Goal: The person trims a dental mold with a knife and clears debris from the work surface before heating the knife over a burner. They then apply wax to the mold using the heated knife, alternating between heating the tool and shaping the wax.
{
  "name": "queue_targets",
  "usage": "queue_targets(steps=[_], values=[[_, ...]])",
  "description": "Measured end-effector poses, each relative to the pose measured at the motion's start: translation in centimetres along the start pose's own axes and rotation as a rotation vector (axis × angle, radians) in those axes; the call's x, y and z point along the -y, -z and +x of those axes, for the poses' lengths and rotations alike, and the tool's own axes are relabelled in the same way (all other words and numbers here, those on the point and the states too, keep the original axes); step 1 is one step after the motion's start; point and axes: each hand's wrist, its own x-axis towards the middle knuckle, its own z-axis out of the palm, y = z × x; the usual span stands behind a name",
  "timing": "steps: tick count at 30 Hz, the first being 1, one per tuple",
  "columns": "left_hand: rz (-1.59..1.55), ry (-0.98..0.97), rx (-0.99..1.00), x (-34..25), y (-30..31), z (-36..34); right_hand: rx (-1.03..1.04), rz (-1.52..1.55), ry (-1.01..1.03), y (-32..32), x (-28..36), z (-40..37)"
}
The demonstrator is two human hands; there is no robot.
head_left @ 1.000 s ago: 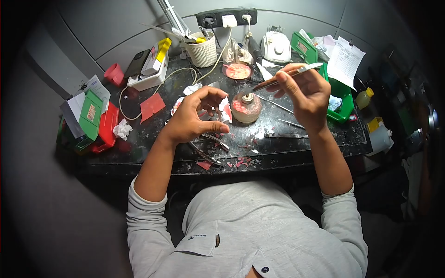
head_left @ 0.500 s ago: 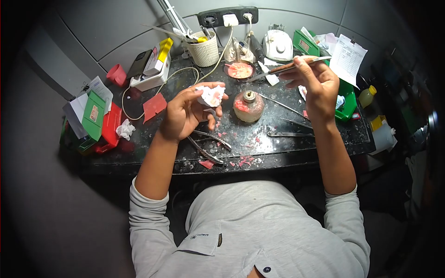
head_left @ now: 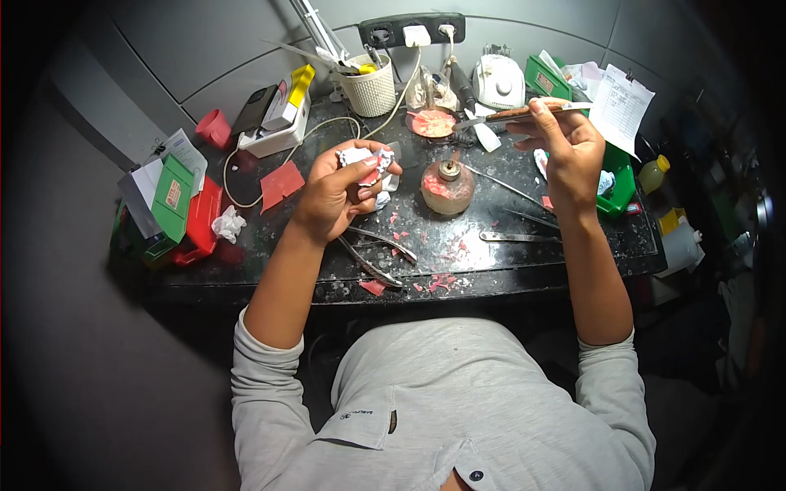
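Note:
My left hand is closed round a crumpled white tissue with pinkish stains, held above the left part of the bench. Between the fingers and thumb of my right hand is a wax knife with a brown handle. Its metal blade points left, towards a dish of pink wax. A glass spirit lamp smeared with pink wax stands between my hands, a faint orange flame seeming to show at its wick. Metal pliers lie below my left hand.
Pink wax scraps litter the front of the dark bench. A pink wax sheet lies left. Metal instruments rest at right. A pen pot, a white box and a green tray stand around.
My left fingers have closed further round the tissue and folded it. The wax knife is slightly changed in angle in my right hand. The whole view has shifted a little.

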Motion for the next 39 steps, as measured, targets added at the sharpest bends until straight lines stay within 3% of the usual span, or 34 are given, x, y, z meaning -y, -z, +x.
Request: queue_targets(steps=[29, 39], values=[[0.127, -0.066, 0.014, 0.1, -0.8, -0.1, -0.004, -0.022, 0.0, 0.2, -0.2, 0.2], [0.119, -0.056, -0.007, 0.0, -1.0, -0.4, 0.161, -0.025, 0.167, -0.1, -1.0, -0.3]])
